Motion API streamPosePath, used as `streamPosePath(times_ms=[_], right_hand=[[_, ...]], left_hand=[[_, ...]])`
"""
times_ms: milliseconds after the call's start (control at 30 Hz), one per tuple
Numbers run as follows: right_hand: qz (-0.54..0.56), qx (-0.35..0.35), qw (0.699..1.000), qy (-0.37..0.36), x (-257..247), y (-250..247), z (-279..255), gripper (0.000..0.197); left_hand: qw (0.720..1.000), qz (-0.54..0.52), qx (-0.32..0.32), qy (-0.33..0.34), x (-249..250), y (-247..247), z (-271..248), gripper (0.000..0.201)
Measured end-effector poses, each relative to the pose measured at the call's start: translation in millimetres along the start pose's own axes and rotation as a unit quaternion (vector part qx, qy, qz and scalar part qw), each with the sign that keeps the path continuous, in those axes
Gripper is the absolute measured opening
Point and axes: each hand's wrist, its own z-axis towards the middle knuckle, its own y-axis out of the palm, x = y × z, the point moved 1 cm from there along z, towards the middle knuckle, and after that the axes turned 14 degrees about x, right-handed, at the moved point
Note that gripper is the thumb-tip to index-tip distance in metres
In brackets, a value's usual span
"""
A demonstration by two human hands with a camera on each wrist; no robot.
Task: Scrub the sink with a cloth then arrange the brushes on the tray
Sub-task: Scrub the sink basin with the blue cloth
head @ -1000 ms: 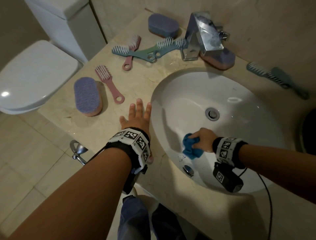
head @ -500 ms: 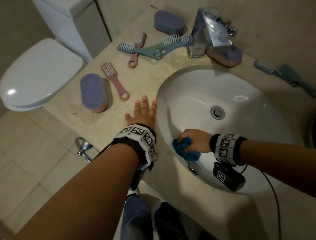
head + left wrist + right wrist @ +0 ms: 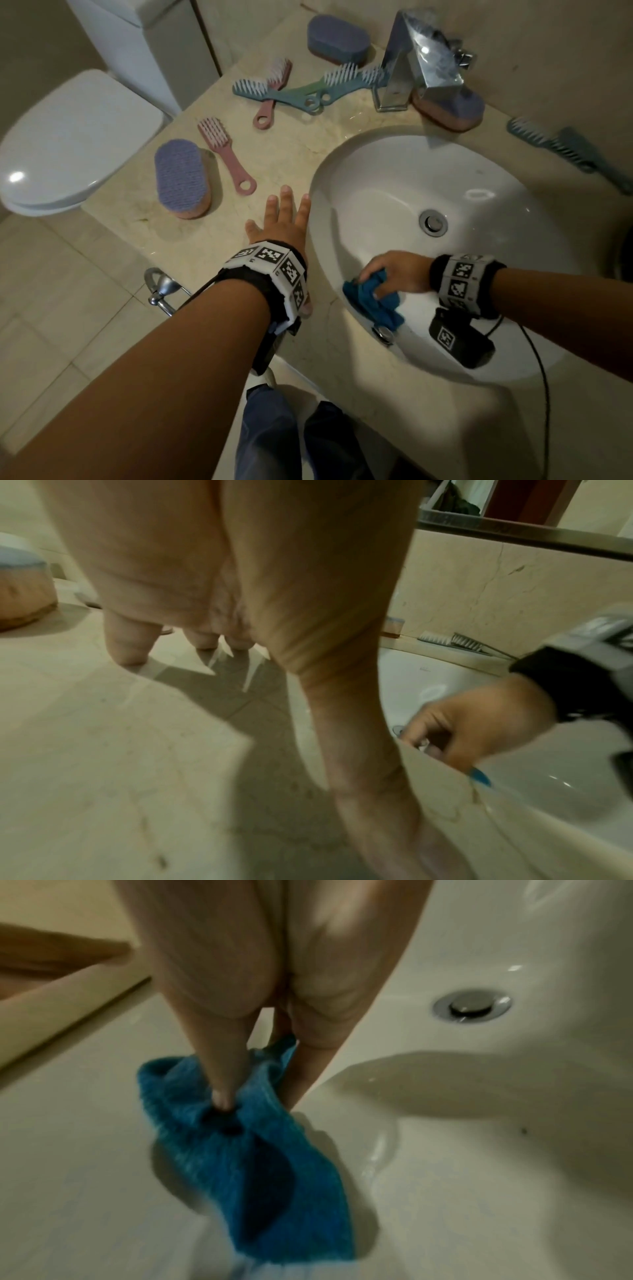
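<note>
My right hand grips a crumpled blue cloth against the near left wall of the white sink, beside the overflow hole. My left hand lies flat and open on the beige counter, just left of the sink rim; its fingertips touch the stone. Scattered on the counter are pink handled brushes, teal handled brushes, and purple oval scrub brushes. Two dark teal brushes lie right of the sink. No tray is in view.
A chrome tap stands behind the sink, with one purple scrub brush half under it. The drain plug sits mid-basin. A white toilet stands left of the counter. A chrome towel ring hangs below the counter's edge.
My right hand has slid the cloth leftward and up the near sink wall toward the rim. The left hand stays flat on the counter.
</note>
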Motion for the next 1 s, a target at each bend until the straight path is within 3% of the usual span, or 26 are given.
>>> streamPosePath(times_ms=[133, 200, 267, 367, 533, 633, 733, 867, 1000], right_hand=[[0.015, 0.22, 0.975, 0.011, 31.2, -36.1, 36.8, 0.033], [0.017, 0.267, 0.963, 0.041, 40.1, -36.4, 50.7, 0.032], [-0.045, 0.242, 0.969, 0.036, 32.9, -25.2, 57.3, 0.038], [-0.081, 0.155, 0.984, -0.026, 10.1, -3.1, 52.2, 0.043], [-0.117, 0.036, 0.992, -0.011, 14.3, 7.4, 14.0, 0.04], [-0.099, 0.078, 0.992, 0.016, 33.1, -25.5, 3.0, 0.036], [-0.154, 0.132, 0.976, 0.075, 62.4, -54.1, -0.9, 0.029], [-0.23, 0.114, 0.951, 0.172, 95.1, -46.0, -11.7, 0.021], [-0.212, 0.102, 0.966, 0.109, 82.4, -10.7, -12.8, 0.022]], left_hand=[[1.0, -0.003, 0.007, 0.0, -0.2, 0.1, -0.4, 0.125], [1.0, -0.003, 0.007, 0.0, -0.1, -0.2, -1.1, 0.125], [1.0, 0.0, 0.005, 0.0, 0.2, 0.3, -0.8, 0.127], [1.0, 0.005, 0.0, -0.001, 0.6, 0.5, 0.7, 0.129], [1.0, 0.009, 0.008, -0.001, -0.3, 1.3, -1.0, 0.125], [1.0, 0.005, 0.02, 0.003, 0.0, 2.3, -1.1, 0.119], [1.0, -0.001, 0.023, 0.0, -0.4, 2.4, 0.0, 0.116], [1.0, 0.002, 0.023, 0.002, -0.4, 3.5, 1.3, 0.117], [1.0, 0.01, 0.021, 0.0, -0.2, 4.1, 2.2, 0.122]])
